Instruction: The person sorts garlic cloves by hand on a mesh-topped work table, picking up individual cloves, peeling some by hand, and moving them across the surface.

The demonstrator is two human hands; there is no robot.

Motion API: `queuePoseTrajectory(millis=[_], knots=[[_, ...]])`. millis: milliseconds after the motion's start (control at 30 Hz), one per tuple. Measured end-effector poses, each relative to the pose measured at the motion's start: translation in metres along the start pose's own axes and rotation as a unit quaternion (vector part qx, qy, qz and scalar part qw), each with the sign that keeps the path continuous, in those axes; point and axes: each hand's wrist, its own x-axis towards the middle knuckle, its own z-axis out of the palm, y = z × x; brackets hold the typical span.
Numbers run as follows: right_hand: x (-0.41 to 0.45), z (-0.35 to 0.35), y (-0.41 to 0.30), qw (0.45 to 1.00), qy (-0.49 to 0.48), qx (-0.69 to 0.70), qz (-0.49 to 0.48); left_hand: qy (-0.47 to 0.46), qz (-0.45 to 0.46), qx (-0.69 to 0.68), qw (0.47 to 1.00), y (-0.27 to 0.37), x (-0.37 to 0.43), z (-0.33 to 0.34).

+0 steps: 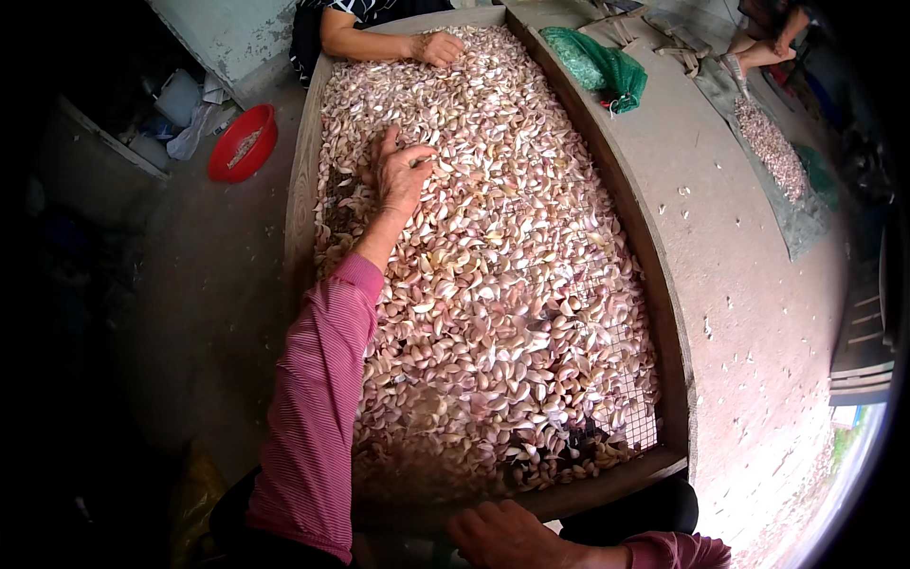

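Garlic cloves (469,284) are spread over a wire mesh (636,412) set in a wooden frame (668,313). My left hand (404,171) reaches over the cloves towards the frame's left side, thumb and fingers apart; no clove shows clearly between them. At the near edge of the frame, my right hand (505,533) lies beside the wooden rail, its fingers curled and partly in shadow; whether it holds anything is hidden. The cloves lie thinner at the lower right, where bare mesh shows.
Another person's hand (437,48) touches the cloves at the far end. A red plastic basin (264,144) stands on the floor at left. To the right lies a green mesh bag (604,67). A second person's leg (757,53) is by a garlic pile (771,146) on a sheet.
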Motion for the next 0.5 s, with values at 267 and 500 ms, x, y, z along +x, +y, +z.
queuePoseTrajectory(millis=[267, 500], knots=[[-0.002, -0.011, -0.005, 0.998, -0.011, -0.06, -0.025, 0.024, -0.032, -0.386, 0.922, 0.004, -0.01, -0.028], [-0.002, 0.006, -0.003, 0.998, -0.008, -0.052, -0.018, 0.038, -0.266, -0.546, 0.794, 0.021, -0.021, -0.069]])
